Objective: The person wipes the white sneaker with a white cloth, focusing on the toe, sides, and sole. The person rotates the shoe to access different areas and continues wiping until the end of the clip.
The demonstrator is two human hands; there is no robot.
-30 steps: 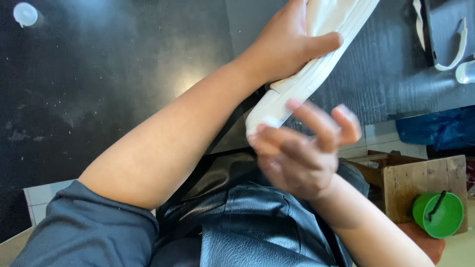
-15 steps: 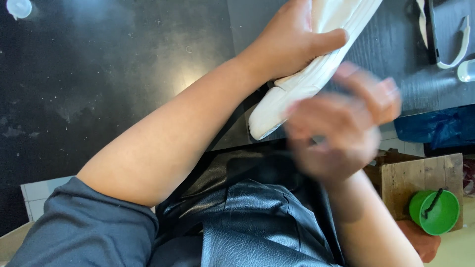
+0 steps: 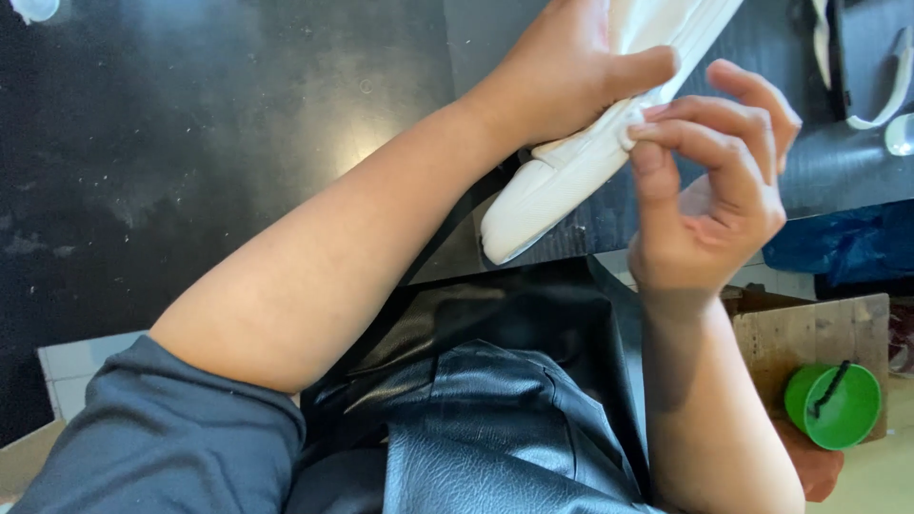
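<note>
My left hand (image 3: 571, 71) grips a white shoe (image 3: 562, 181) by its side, thumb laid across the upper, holding it tilted above the black work surface. The shoe's toe points down toward my lap. My right hand (image 3: 714, 162) is raised to the shoe, its thumb and fingertips pinched on the white edge just below my left thumb. The upper part of the shoe runs out of the top of the view.
A black leather apron (image 3: 476, 419) covers my lap. A green cup (image 3: 833, 405) with a dark tool in it stands on a wooden block (image 3: 819, 328) at lower right. Blue material (image 3: 847, 243) and a white shoe part (image 3: 881, 86) lie at right on the dark bench (image 3: 190, 143).
My right hand rose from below the shoe's toe and closed its fingertips on the shoe's edge. My left hand kept its hold on the shoe.
</note>
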